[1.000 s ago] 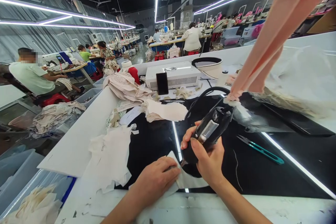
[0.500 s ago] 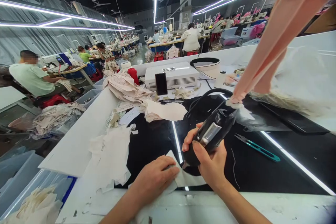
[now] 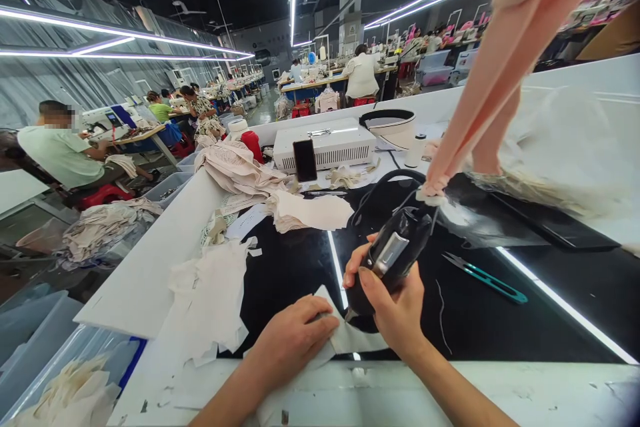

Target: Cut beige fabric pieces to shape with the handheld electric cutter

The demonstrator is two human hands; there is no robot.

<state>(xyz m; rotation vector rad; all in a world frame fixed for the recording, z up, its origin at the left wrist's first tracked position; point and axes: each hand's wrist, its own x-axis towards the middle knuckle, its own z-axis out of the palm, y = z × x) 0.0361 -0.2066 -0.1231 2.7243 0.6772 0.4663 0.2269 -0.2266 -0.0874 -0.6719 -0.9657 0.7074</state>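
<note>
The pale fabric piece [image 3: 345, 337] lies flat at the near edge of the black counter [image 3: 490, 320], between the person's two hands. The left hand [image 3: 295, 340] lies palm-down on it with the fingers loosely spread, pressing its left part to the surface. The right hand [image 3: 395, 310] is wrapped around a black handheld electric cutter [image 3: 390, 257], thumb across the metal plate on its body, and the tool's tip touches the fabric's upper edge just right of the left fingertips. A black cord [image 3: 385, 183] loops away from the tool's back end.

Compared with a second ago, both hands and the tool sit in nearly the same pose; they appear slightly farther left and lower in view, as does everything else, so the shift looks like head movement.

To the right of the tool, teal thread snips [image 3: 485, 277] lie on the counter, well apart from the hand. Left of the fabric piece sits a heap of cream offcuts [image 3: 210, 293], with more folded cream cloth [image 3: 310, 210] behind. Farther back stand a white box-shaped machine [image 3: 325, 143] with a dark phone [image 3: 305, 160] leaning against it. A peach strip of cloth [image 3: 490, 73] hangs down at upper right. Seated workers [image 3: 60, 150] are at sewing stations beyond.
</note>
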